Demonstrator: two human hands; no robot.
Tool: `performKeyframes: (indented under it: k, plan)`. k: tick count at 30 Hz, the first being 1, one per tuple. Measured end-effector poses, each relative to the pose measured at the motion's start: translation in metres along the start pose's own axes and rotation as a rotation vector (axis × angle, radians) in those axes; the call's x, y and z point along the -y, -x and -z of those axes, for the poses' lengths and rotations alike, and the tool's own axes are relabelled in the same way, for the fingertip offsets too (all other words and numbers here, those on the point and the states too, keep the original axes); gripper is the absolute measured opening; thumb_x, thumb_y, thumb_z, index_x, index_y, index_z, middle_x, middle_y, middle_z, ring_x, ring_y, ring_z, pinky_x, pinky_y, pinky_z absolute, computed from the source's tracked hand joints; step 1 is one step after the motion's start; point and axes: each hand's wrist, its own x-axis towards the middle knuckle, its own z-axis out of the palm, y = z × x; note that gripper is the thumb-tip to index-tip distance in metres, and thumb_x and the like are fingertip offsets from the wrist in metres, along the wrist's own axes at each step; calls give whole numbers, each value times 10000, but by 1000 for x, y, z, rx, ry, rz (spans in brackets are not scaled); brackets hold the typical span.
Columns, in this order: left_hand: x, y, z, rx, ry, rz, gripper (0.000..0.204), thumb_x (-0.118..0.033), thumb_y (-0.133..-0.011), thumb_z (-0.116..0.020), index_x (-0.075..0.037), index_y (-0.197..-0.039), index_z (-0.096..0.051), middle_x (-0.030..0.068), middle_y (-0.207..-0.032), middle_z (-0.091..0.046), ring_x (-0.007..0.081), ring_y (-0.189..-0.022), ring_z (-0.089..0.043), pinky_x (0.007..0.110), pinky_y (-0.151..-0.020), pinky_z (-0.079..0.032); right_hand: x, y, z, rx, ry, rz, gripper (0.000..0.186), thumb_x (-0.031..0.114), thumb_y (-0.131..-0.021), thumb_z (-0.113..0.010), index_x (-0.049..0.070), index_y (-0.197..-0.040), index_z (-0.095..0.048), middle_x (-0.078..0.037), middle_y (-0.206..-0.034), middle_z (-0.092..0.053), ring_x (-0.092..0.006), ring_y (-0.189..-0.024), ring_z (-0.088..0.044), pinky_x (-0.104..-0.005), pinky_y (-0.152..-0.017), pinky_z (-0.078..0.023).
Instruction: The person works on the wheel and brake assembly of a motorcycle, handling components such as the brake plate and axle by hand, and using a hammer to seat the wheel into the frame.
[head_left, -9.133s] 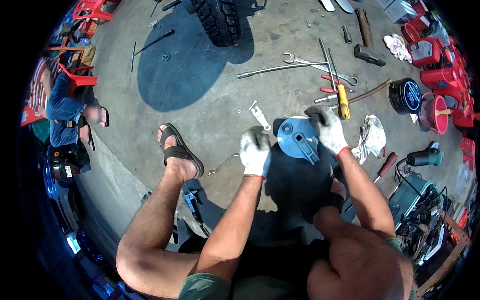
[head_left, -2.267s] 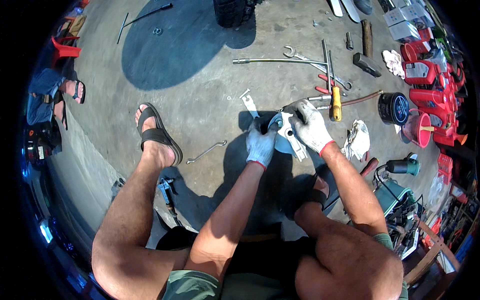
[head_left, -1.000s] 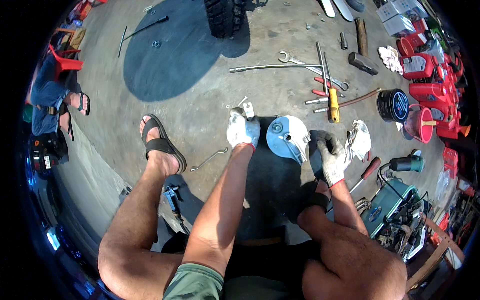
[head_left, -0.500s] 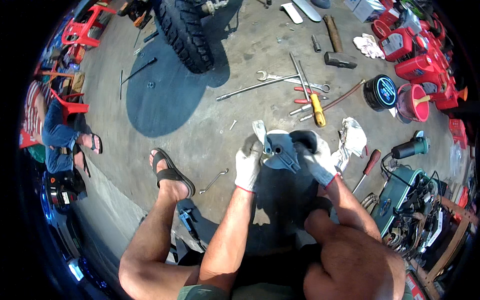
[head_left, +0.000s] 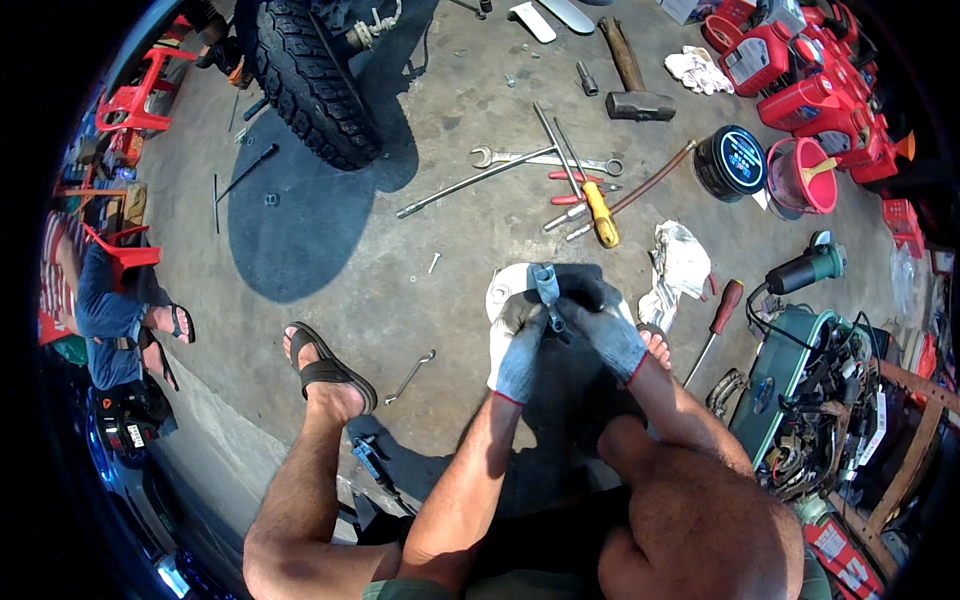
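Both my hands wear white work gloves with red cuffs and dark grey stains. Between them, low over the floor, is a grey metal brake plate [head_left: 547,284] with a projecting lug or arm. My left hand [head_left: 515,340] closes on its left side, and my right hand [head_left: 602,328] grips it from the right. Much of the plate is hidden behind the gloves. A crumpled white rag [head_left: 676,268] lies just right of my right hand. On the left, a small double-ended wrench [head_left: 410,377] rests near my sandalled foot [head_left: 335,375].
Ahead lie a T-handle wrench [head_left: 475,183], a combination wrench [head_left: 545,158], a yellow-handled screwdriver [head_left: 602,215] and a hammer [head_left: 640,104]. A dark tub [head_left: 731,162] and red bucket [head_left: 805,177] stand right. An angle grinder [head_left: 805,270] sits by a green parts bin [head_left: 770,395]. A tyre [head_left: 310,90] stands upper left.
The brake plate has turned, so its broad face no longer shows and the lug faces up. My hands have come closer together. The whole view has shifted slightly.
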Motion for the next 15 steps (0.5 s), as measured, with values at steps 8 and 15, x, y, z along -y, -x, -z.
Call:
performKeyframes:
  k: [8,15]
  plan:
    - [4,11,-16,-80,-192,-75,125,-56,-911,-634,2,-1021,-647,50,-927,-674,147,-836,-615,283,-772,-501,-9,7,19,-50,-126,-234,290,97,-884,-643,-15,-1151,-625,-81,-1045,-671,-142,-927,-615,-277,-834,-500]
    - [26,34,-16,59,-841,405,440,-414,-892,-617,-34,-1107,-667,210,-1088,-685,345,-1068,-640,439,-917,-479,-39,10,63,-326,-387,-293,280,129,-921,-591,-21,-1156,-615,-55,-947,-666,-147,-830,-630,-276,-741,-510]
